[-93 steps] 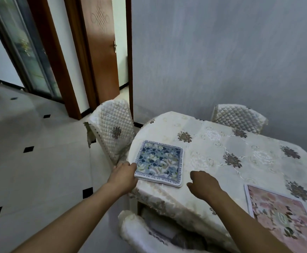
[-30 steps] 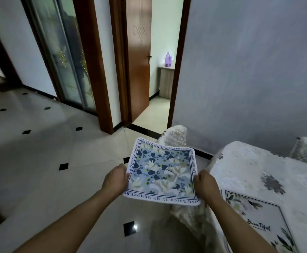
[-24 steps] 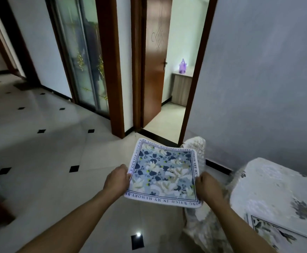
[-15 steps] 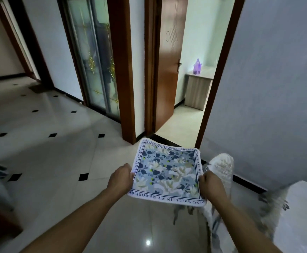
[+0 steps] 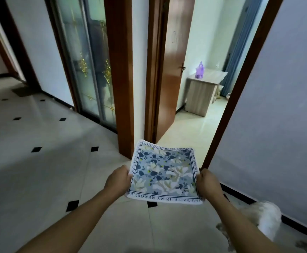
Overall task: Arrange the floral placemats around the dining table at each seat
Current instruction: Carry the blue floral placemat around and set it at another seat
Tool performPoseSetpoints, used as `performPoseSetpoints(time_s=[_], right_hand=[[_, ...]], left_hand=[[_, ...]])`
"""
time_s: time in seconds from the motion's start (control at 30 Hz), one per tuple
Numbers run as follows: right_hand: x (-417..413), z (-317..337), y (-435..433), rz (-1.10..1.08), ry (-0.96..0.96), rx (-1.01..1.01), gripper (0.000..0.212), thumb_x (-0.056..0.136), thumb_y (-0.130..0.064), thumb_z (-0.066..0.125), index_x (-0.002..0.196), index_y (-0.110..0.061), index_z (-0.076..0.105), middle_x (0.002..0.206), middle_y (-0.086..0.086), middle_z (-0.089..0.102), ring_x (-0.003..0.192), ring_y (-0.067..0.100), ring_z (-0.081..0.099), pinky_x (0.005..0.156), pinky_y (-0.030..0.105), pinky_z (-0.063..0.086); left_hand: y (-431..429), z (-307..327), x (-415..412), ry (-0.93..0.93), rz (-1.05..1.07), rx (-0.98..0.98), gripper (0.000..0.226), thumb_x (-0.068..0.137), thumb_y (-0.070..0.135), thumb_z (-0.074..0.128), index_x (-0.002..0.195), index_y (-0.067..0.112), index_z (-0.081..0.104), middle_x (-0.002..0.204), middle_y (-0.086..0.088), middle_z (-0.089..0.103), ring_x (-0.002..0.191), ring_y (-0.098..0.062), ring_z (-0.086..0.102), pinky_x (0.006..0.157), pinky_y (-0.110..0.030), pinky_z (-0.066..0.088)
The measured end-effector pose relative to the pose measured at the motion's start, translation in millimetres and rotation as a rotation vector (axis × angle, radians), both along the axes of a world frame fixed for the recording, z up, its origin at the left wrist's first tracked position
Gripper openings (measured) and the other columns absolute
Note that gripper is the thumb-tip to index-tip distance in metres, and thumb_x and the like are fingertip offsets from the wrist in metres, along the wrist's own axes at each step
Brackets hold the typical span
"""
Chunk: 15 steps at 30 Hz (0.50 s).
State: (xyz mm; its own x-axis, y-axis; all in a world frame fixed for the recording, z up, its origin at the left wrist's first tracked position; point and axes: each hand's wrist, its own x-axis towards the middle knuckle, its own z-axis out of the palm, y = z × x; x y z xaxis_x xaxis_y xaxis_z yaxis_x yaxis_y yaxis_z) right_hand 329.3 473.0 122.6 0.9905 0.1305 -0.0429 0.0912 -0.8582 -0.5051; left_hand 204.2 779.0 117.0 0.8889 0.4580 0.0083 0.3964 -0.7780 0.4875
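A square blue floral placemat (image 5: 164, 172) with a white border and dark lettering is held flat in the air above the tiled floor. My left hand (image 5: 117, 180) grips its left edge and my right hand (image 5: 207, 182) grips its right edge. The dining table is out of view. Only the top of a white quilted chair cover (image 5: 265, 219) shows, blurred, at the lower right.
A grey wall (image 5: 280, 125) runs along the right. Ahead is an open wooden door (image 5: 169, 73) into a room with a small wooden cabinet (image 5: 203, 92) and a purple bag (image 5: 200, 70). Glass sliding doors (image 5: 86, 57) stand to the left over white tiled floor (image 5: 39, 161).
I lifted the blue placemat off the table with both hands. The view has swung left; the table and the other placemats have left the frame.
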Motion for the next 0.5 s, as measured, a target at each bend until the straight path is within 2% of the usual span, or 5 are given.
performPoseSetpoints(time_s=[0.1, 0.2, 0.3, 0.4, 0.5], right_hand=[[42, 4, 6, -0.137, 0.019, -0.01, 0.023, 0.097, -0.027, 0.043, 0.079, -0.013, 0.049, 0.07, 0.004, 0.057, 0.061, 0.02, 0.055, 0.052, 0.031, 0.039], [74, 11, -14, -0.293, 0.01, -0.021, 0.023, 0.096, -0.029, 0.043, 0.077, -0.015, 0.046, 0.072, 0.004, 0.057, 0.064, 0.023, 0.056, 0.056, 0.033, 0.042], [97, 15, -56, -0.46, 0.031, -0.004, 0.024, 0.095, -0.03, 0.043, 0.075, -0.017, 0.043, 0.074, 0.004, 0.056, 0.07, 0.028, 0.055, 0.061, 0.034, 0.042], [118, 13, -107, -0.612, 0.034, 0.017, 0.025, 0.096, -0.029, 0.046, 0.074, -0.018, 0.042, 0.075, 0.005, 0.055, 0.069, 0.027, 0.053, 0.063, 0.034, 0.041], [156, 7, -158, -0.737, 0.024, 0.026, 0.025, 0.096, -0.029, 0.048, 0.075, -0.016, 0.045, 0.078, 0.008, 0.057, 0.071, 0.028, 0.054, 0.062, 0.032, 0.038]], left_hand=[[16, -1, 77, 0.013, -0.113, -0.019, 0.012, 0.092, 0.03, 0.048, 0.087, 0.021, 0.054, 0.092, -0.003, 0.064, 0.078, -0.02, 0.056, 0.063, -0.032, 0.044], [5, 3, 153, 0.033, -0.27, -0.013, 0.014, 0.093, 0.032, 0.049, 0.083, 0.022, 0.048, 0.086, -0.002, 0.06, 0.073, -0.019, 0.052, 0.06, -0.032, 0.037], [-32, 8, 230, 0.029, -0.434, -0.026, 0.017, 0.092, 0.032, 0.048, 0.079, 0.021, 0.047, 0.087, -0.002, 0.063, 0.076, -0.021, 0.056, 0.059, -0.032, 0.037], [-86, 12, 298, 0.033, -0.576, -0.039, 0.02, 0.092, 0.032, 0.048, 0.074, 0.024, 0.047, 0.078, 0.001, 0.06, 0.064, -0.015, 0.054, 0.053, -0.03, 0.038], [-143, 10, 365, 0.041, -0.692, -0.029, 0.018, 0.093, 0.031, 0.046, 0.08, 0.019, 0.05, 0.082, -0.003, 0.062, 0.067, -0.019, 0.057, 0.054, -0.031, 0.039]])
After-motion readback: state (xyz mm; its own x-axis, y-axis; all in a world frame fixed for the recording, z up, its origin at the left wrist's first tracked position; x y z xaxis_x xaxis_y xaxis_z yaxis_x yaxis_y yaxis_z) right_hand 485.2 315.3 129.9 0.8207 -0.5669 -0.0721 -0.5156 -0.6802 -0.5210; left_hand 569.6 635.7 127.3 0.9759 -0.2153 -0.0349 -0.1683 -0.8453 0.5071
